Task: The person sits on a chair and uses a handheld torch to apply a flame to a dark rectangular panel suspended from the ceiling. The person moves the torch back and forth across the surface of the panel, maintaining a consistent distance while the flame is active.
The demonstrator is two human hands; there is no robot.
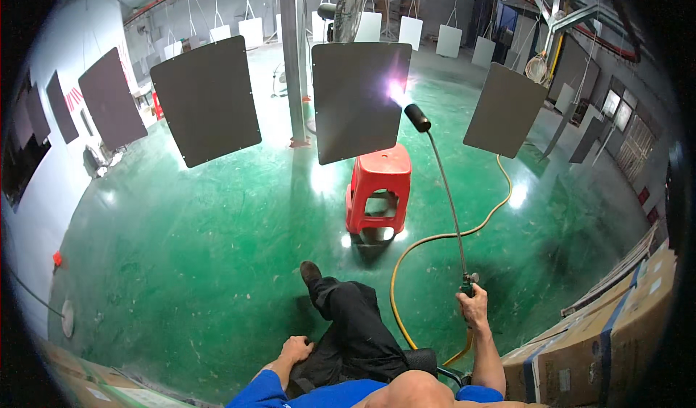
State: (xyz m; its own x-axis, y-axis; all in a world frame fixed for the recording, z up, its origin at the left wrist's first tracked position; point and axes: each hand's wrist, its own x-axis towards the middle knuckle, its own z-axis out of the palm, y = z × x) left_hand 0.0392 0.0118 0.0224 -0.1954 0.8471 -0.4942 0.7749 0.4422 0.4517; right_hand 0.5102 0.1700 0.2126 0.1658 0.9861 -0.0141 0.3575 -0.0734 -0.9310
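Note:
My right hand (pixel 474 306) is closed around the handle of a long gas torch (pixel 447 190). The torch's dark cylindrical burner (pixel 417 118) points up and left. From it, a bright white and violet flame (pixel 396 93) meets the right side of a hanging dark grey panel (pixel 351 107) with rounded corners. A yellow hose (pixel 428 240) runs from near my right hand across the floor. Low on the left, my left hand (pixel 296 350) rests at my bent leg, holding nothing that I can see; its fingers are partly hidden.
Below the heated panel stands a red plastic stool (pixel 383 183). More dark panels hang left (pixel 210 103) and right (pixel 505 111). A grey post (pixel 293 60) and a fan (pixel 349 9) stand behind. Cardboard boxes (pixel 565 372) lie at lower right, over a green floor (pixel 217 241).

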